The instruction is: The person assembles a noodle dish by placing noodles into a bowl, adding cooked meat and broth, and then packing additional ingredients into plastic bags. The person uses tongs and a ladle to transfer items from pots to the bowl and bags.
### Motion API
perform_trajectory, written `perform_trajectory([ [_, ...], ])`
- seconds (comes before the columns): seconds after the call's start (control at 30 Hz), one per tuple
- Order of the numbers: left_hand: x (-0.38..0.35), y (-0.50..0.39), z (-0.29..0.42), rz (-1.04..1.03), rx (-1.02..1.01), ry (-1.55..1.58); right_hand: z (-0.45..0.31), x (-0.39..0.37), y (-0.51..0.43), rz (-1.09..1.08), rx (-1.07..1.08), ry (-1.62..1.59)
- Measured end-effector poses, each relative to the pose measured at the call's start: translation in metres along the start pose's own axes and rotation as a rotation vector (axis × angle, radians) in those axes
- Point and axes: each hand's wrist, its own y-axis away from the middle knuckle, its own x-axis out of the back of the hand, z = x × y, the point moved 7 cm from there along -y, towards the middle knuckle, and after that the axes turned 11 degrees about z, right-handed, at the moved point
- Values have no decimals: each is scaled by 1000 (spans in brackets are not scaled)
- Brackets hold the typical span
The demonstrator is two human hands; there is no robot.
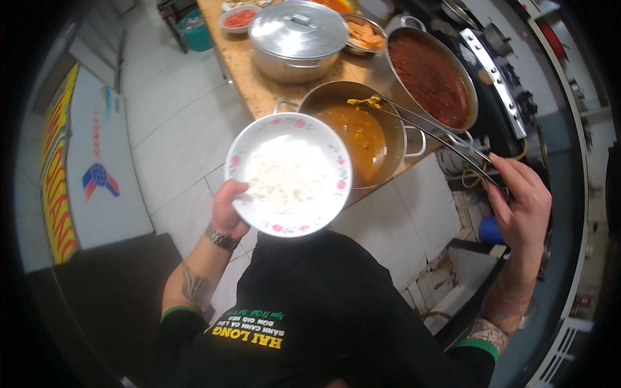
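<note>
My left hand (229, 207) grips the rim of a white bowl (233, 145) with a pink flower border, its thumb over the edge. White noodles (286, 179) lie in the bowl; glare blurs their detail. The bowl overlaps the near left side of a metal pot (400, 140) of orange-brown broth (356, 131). Long metal tongs (436, 128) are in my right hand (521, 203), off to the right. At their far tips, above the broth, is a yellow piece of food (364, 102), perhaps meat or fish.
A lidded aluminium pot (298, 31) and a large pot of dark red sauce (429, 77) stand beyond the broth. Behind are a bowl of red chopped food (240, 19) and a bowl of orange pieces (364, 34). A gas stove (495, 82) lies right; a white cabinet (104, 160) stands left.
</note>
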Motion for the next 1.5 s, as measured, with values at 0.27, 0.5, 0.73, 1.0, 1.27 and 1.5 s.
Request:
perform_trajectory([
  [0.27, -34, -3, -11, -124, 96, 91, -59, -36, 12, 62, 393, -128],
  [0.5, -24, -5, -6, -89, 38, 23, -46, -41, 25, -14, 362, -240],
  [0.73, -7, -4, -3, -71, -56, 51, 25, -41, 18, -98, -118, -271],
  [1.0, 16, 2, 6, -10, -135, 40, 27, -126, 45, -235, 32, 85],
  [1.27, 33, 1, 5, 69, -129, 27, 12, -178, 50, -249, 154, 214],
  [1.5, 29, 2, 4, -3, -99, 60, 6, -189, 48, -49, 219, 79],
])
